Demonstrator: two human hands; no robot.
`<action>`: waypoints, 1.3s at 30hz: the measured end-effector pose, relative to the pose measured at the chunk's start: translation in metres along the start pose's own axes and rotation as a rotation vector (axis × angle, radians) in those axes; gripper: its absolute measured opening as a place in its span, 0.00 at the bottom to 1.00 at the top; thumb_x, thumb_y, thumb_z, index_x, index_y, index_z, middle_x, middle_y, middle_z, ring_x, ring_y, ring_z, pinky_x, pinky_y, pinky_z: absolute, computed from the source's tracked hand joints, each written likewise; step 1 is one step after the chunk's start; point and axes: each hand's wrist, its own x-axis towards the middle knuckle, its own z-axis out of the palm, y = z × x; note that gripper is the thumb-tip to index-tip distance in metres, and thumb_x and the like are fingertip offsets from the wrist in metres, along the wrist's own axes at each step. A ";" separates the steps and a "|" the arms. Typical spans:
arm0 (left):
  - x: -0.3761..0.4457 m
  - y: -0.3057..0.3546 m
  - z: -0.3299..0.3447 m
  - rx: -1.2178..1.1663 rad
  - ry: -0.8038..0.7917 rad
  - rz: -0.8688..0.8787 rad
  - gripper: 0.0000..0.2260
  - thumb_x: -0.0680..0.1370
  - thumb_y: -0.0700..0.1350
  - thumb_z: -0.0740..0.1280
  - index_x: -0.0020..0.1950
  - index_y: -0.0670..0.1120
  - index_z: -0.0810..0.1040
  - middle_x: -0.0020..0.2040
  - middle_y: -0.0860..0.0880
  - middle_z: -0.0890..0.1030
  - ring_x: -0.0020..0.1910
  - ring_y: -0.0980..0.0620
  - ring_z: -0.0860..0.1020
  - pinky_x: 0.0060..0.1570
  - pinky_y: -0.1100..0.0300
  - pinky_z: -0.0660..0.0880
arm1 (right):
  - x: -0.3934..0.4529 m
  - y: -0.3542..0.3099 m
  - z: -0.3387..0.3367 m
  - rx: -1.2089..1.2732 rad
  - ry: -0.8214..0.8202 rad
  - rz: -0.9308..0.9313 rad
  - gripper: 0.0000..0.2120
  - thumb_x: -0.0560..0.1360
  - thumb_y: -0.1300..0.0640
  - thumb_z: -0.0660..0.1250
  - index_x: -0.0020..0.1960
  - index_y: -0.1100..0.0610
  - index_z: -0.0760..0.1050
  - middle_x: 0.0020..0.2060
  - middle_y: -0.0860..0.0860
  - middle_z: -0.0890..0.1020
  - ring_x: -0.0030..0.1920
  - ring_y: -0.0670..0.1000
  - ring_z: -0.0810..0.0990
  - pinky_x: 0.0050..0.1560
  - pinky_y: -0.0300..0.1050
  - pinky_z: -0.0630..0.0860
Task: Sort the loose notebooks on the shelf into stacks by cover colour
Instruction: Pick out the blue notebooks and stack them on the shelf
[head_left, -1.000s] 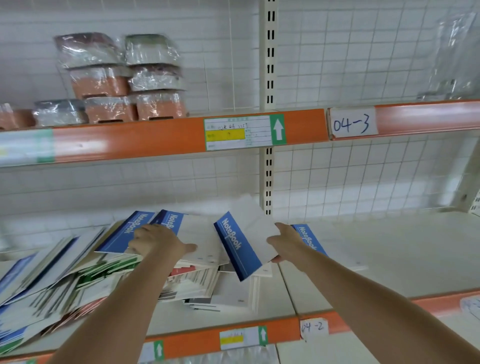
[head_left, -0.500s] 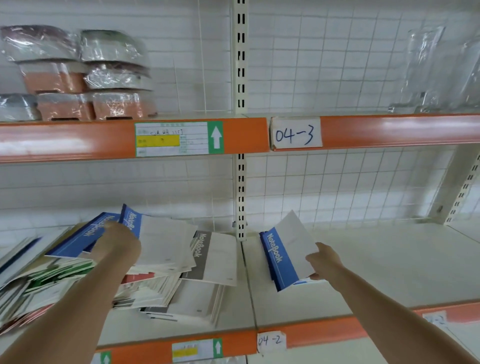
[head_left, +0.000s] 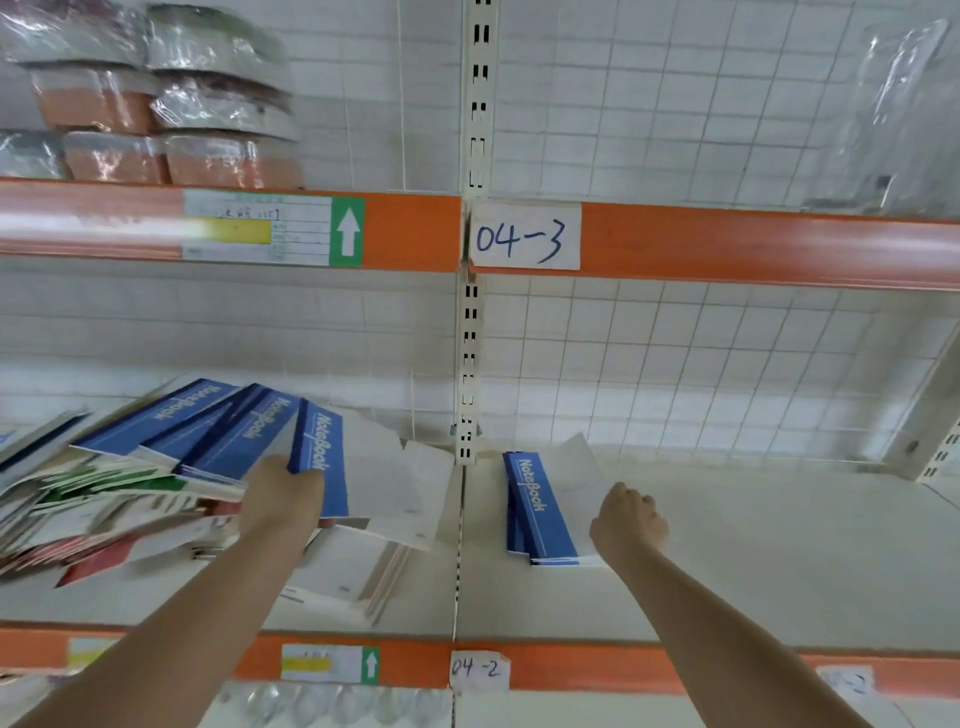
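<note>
The blue notebook that the right hand (head_left: 628, 525) held tilted half a second ago now lies flat on the blue stack (head_left: 540, 512) on the shelf (head_left: 753, 561), right of the post; the hand's fingers curl loosely at the stack's right edge, and whether they still pinch it cannot be told. The left hand (head_left: 283, 499) grips another blue notebook (head_left: 324, 467) atop the mixed pile (head_left: 104, 499) on the left.

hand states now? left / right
Left hand: holds a blue notebook over the loose pile.
Right hand: at the blue stack; grip cannot be told.
</note>
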 end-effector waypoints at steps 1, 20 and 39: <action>-0.010 0.001 0.006 -0.032 -0.019 -0.016 0.06 0.79 0.39 0.63 0.55 0.39 0.74 0.46 0.40 0.78 0.34 0.43 0.77 0.36 0.52 0.73 | 0.001 0.000 0.001 -0.082 0.023 -0.030 0.18 0.77 0.55 0.64 0.65 0.57 0.67 0.59 0.52 0.75 0.59 0.51 0.73 0.55 0.43 0.72; -0.102 0.051 0.202 0.034 -0.349 -0.051 0.09 0.81 0.45 0.59 0.60 0.46 0.68 0.55 0.45 0.80 0.45 0.46 0.79 0.44 0.55 0.78 | 0.016 0.056 -0.013 -0.178 0.085 -0.285 0.17 0.76 0.60 0.58 0.64 0.54 0.65 0.61 0.50 0.70 0.61 0.52 0.69 0.57 0.44 0.66; -0.100 0.047 0.206 0.830 -0.251 0.436 0.20 0.80 0.55 0.61 0.68 0.46 0.65 0.64 0.47 0.70 0.63 0.49 0.70 0.59 0.56 0.68 | 0.017 0.061 -0.014 -0.216 0.058 -0.403 0.18 0.77 0.57 0.56 0.66 0.52 0.65 0.61 0.48 0.70 0.62 0.51 0.69 0.61 0.44 0.65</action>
